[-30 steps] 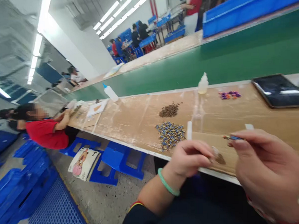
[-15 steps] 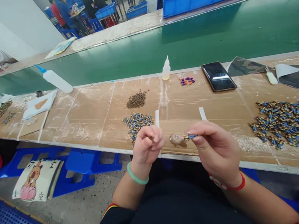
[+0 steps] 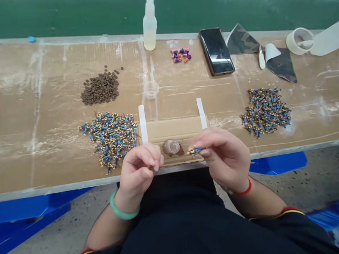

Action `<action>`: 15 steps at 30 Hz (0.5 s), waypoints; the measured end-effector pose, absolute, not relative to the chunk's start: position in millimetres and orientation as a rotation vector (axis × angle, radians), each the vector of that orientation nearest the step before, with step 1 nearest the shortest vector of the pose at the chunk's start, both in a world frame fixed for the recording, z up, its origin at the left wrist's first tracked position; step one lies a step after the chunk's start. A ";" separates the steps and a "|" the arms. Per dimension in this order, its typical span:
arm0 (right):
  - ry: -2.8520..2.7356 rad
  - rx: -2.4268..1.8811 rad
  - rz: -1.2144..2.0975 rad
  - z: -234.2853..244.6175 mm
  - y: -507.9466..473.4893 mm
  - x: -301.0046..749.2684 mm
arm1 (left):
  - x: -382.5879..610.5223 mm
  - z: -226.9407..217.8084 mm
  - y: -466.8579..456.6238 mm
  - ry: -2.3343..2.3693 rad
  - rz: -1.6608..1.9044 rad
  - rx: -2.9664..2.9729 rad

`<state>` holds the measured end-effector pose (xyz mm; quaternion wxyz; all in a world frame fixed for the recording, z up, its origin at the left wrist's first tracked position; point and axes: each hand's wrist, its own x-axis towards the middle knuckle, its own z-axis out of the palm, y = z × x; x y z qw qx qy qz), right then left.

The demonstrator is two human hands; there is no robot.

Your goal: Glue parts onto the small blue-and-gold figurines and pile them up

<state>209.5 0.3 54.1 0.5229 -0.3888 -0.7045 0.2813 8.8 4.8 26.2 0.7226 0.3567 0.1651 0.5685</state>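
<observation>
My left hand (image 3: 141,168) is closed in a pinch on a small brown disc (image 3: 150,167), mostly covered by the fingertips. Between the thumb and forefinger of my right hand (image 3: 225,156) is a tiny blue-and-yellow figurine (image 3: 195,151), held level and pointing left. A small round dish (image 3: 171,146) with cloudy content sits between my hands on a cardboard pad (image 3: 172,127), with a wet patch beside it. Left of the pad lies a pile of similar figurines (image 3: 113,137); behind it is a heap of brown discs (image 3: 101,89). Another figurine pile (image 3: 267,112) lies on the right.
A squeeze bottle (image 3: 150,29) stands at the back, near small purple-and-orange pieces (image 3: 181,55). A dark phone-like device (image 3: 216,51), camouflage-patterned sheets (image 3: 243,39) and a tape roll (image 3: 299,41) lie at back right. A clear shallow cup (image 3: 151,90) sits behind the pad.
The camera has swung downward and to the right, so the far room has left view. Both hands keep their pinches; the right hand still has the figurine beside the dish.
</observation>
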 end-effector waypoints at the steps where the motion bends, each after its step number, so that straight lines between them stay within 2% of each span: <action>1: -1.730 -0.931 0.656 55.0 0.5 211.1 | 8.1 24.4 4.5 0.360 1.252 0.815; 7: -1.984 -1.044 0.310 52.8 -9.5 216.7 | 4.0 17.0 -5.8 0.384 1.229 0.951; 15: -2.034 -1.234 0.400 54.6 -17.2 207.0 | -1.8 17.7 0.6 0.320 1.161 1.206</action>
